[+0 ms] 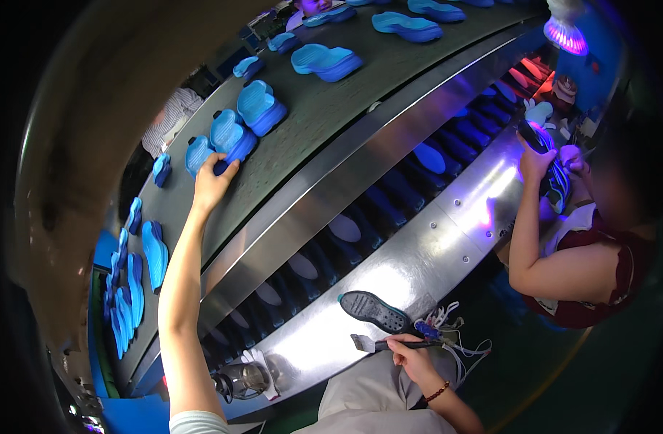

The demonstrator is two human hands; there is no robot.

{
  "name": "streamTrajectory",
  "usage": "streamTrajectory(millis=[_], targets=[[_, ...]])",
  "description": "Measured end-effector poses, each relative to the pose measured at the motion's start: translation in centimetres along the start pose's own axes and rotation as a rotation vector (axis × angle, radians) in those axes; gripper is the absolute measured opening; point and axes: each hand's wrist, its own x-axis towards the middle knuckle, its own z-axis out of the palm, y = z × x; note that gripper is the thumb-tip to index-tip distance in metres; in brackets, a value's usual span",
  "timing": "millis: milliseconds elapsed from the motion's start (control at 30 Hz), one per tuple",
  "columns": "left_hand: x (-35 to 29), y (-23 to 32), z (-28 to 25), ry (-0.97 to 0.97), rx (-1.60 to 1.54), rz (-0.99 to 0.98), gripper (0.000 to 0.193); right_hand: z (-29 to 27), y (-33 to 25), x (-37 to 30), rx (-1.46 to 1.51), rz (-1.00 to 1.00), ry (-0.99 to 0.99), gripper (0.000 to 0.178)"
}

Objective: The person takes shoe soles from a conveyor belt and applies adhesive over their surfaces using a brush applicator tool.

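My left hand (212,186) stretches out over the conveyor belt, thumb and fingers pinching the near end of a blue shoe sole (229,132). Two more blue soles, one on the left (198,153) and one on the right (260,105), lie against it. In my right hand (412,356) is a flat brush (375,344) with a dark handle, its pale bristles pointing left. Just beyond the brush, a dark shoe (375,309) rests bottom up on the metal ledge (411,271). Loose white laces (447,325) spill beside its right end, close to my right hand.
More blue soles lie along the dark belt (313,119), some clustered at left (125,289). Below its steel rail (331,159) runs a rack of dark shoes (389,195). A metal cup (246,380) and white glove (263,369) sit near my left arm. A co-worker (563,253) handles a shoe at right.
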Motion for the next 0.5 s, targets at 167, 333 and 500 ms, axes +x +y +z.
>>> streamTrajectory(millis=[167, 333, 500], targets=[[1.6, 5.7, 1.5, -0.064, 0.022, 0.133, 0.036, -0.9, -0.6, 1.4, 0.020, 0.044, 0.025, 0.011], [3.2, 10.3, 3.0, -0.078, -0.348, 0.193, 0.036, -0.5, -1.6, 2.1, -0.030, -0.008, -0.033, 0.016], [0.5, 7.0, 0.9, -0.003, 0.079, 0.151, 0.028, -0.5, -1.9, 2.6, -0.127, -0.026, -0.044, 0.015]])
